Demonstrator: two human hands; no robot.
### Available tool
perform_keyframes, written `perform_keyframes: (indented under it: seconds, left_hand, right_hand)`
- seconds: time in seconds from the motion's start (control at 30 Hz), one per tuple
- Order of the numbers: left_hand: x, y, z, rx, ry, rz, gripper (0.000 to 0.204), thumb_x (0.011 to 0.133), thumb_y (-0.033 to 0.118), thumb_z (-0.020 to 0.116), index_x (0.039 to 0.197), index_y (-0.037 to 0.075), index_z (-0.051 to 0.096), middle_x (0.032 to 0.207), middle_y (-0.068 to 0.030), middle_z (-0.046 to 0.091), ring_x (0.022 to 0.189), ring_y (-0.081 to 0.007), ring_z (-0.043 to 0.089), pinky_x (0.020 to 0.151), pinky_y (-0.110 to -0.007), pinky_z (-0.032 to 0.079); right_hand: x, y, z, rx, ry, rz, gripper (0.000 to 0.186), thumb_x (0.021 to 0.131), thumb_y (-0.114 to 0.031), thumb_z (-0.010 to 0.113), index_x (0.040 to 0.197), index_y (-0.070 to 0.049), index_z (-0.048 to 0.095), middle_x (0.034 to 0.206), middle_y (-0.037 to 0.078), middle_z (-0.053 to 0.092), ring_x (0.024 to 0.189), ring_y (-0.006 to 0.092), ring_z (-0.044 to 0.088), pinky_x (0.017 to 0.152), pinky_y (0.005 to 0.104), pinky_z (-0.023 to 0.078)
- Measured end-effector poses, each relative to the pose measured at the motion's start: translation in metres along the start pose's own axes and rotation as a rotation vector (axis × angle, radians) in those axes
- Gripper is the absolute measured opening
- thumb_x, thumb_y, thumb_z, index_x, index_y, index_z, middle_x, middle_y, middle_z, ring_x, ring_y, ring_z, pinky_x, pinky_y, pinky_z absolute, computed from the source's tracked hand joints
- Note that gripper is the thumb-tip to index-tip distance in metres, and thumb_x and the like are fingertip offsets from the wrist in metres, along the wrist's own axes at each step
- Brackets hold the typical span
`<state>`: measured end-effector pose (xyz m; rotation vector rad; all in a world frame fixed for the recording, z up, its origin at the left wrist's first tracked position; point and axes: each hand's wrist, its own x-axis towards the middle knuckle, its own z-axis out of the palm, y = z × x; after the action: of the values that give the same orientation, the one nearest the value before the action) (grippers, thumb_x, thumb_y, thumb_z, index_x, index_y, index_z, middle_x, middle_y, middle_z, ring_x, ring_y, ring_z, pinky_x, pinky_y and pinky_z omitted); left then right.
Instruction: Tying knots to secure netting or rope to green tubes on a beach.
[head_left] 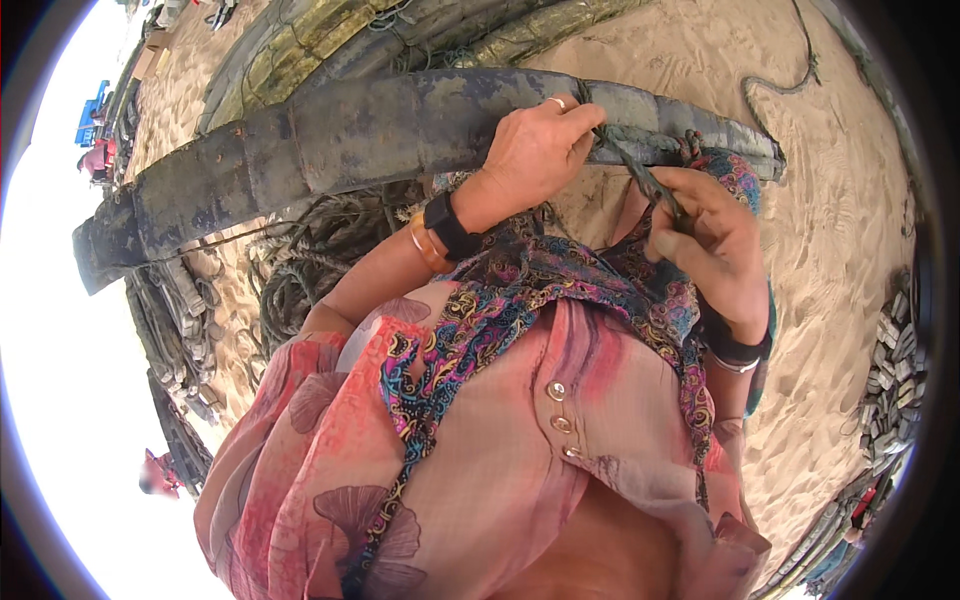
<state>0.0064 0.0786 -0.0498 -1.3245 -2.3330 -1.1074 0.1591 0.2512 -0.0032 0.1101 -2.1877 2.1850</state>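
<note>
A long, dark, worn tube-like float (370, 130), its surface scuffed and ringed by seams, lies across in front of me. Dark green rope (632, 160) is wound around it toward its right part. My left hand (535, 150), with a ring and a black wristband, rests against the float, its thumb and forefinger closed on the rope where it goes around. To the right, my right hand (712, 245) pinches the rope's other stretch between bent fingers, pulled out from the float toward me. A knot (690, 145) sits on the float just beyond that hand.
Heaped dark rope (310, 250) lies on the sand (820, 300) below the float. Larger yellowish-grey tubes (330, 45) lie beyond it. A loose rope (790, 85) curves at the upper right. Piled grey blocks (895, 380) stand at the right edge. People in red appear far left.
</note>
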Motion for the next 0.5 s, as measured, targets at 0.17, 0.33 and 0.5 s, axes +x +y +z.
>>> perform_keyframes:
  seconds: [0.17,0.33,0.5]
  left_hand:
    - [-0.001,0.0,-0.005,0.009,0.009,-0.074,0.019,0.078,0.003,0.057,0.095,0.008,0.062,0.08,-0.0136,0.062,0.074,-0.0342,0.06,0.064,-0.04,0.049]
    - [-0.003,0.005,-0.009,0.052,0.032,-0.045,0.015,0.078,0.001,0.053,0.091,0.003,0.061,0.079,-0.015,0.062,0.074,-0.0354,0.061,0.065,-0.041,0.049]
    - [0.006,0.004,-0.025,-0.023,-0.111,-0.158,0.01,0.077,0.002,0.055,0.086,-0.001,0.058,0.077,-0.0165,0.061,0.073,-0.033,0.061,0.065,-0.04,0.048]
  right_hand:
    - [-0.009,-0.029,0.006,-0.276,0.23,-0.111,0.039,0.08,0.007,0.06,0.118,0.002,0.055,0.095,0.007,0.064,0.076,0.0094,0.059,0.068,0.0216,0.047]
    - [0.033,-0.001,-0.029,-0.663,0.511,-0.129,0.017,0.082,-0.003,0.062,0.099,-0.001,0.066,0.082,0.005,0.068,0.073,0.0097,0.061,0.07,0.0235,0.048]
    - [0.105,0.012,-0.02,-0.901,0.551,-0.682,0.012,0.08,-0.005,0.064,0.091,-0.005,0.068,0.082,0.011,0.068,0.075,0.0187,0.064,0.067,0.0289,0.049]
